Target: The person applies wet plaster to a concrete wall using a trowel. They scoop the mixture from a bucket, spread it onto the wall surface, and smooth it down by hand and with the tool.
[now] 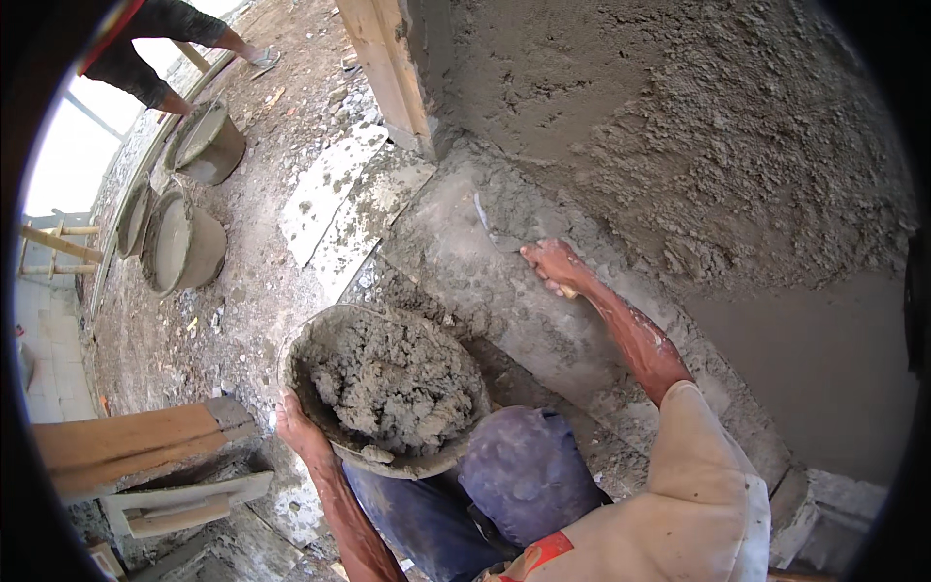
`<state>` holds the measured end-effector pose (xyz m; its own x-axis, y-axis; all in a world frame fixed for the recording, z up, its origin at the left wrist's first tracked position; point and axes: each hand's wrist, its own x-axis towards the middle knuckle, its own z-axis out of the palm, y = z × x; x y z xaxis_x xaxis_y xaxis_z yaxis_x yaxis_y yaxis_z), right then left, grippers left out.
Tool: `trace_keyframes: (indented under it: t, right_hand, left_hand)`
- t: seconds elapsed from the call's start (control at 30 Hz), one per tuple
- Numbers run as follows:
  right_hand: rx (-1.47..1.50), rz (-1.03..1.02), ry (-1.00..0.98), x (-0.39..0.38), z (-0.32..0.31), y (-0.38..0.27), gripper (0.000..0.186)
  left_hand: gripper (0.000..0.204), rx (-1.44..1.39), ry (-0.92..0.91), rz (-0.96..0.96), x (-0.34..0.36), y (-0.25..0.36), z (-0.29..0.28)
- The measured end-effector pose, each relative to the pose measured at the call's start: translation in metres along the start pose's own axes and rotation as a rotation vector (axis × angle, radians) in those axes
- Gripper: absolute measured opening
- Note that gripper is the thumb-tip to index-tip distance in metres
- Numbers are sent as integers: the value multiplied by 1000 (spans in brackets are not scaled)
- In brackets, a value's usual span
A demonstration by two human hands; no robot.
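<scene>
My right hand [555, 270] grips the wooden handle of a trowel [484, 218], whose blade lies among wet mortar on the concrete ledge [562, 344] at the foot of a rough, freshly plastered wall [737, 145]. My left hand [303, 425] holds the left rim of a bucket [388, 383] heaped with grey mortar, beside my bent knees.
Mortar-spattered white sheets [325, 194] lie beyond the bucket, by a timber post [393, 58]. At upper left are buckets [199, 252] and another person's legs [145, 68]. At lower left are a wooden board [126, 441] and a float [179, 524].
</scene>
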<state>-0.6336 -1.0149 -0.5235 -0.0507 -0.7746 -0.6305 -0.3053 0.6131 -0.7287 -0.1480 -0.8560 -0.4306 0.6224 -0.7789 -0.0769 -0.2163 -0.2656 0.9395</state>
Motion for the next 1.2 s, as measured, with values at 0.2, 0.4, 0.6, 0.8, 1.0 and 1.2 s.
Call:
trace_keyframes:
  t: [0.2, 0.4, 0.6, 0.8, 1.0, 1.2]
  right_hand:
    - [-275, -230, 178, 41, 7, -38, 47]
    - [-653, -479, 284, -15, 22, -28, 54]
    - [-317, -740, 27, -91, 79, -14, 54]
    - [1194, 112, -946, -23, 129, -10, 40]
    - [1127, 242, -632, -99, 99, 76, 39]
    - [1031, 289, -678, -159, 88, 91, 39]
  left_hand:
    - [29, -89, 23, 62, -3, 12, 5]
    - [29, -137, 6, 8, -10, 31, 15]
    - [32, -94, 25, 2, -11, 33, 25]
    - [37, 0, -19, 31, 15, -13, 7]
    - [51, 6, -44, -15, 19, -35, -30]
    - [54, -137, -26, -111, 19, -40, -34]
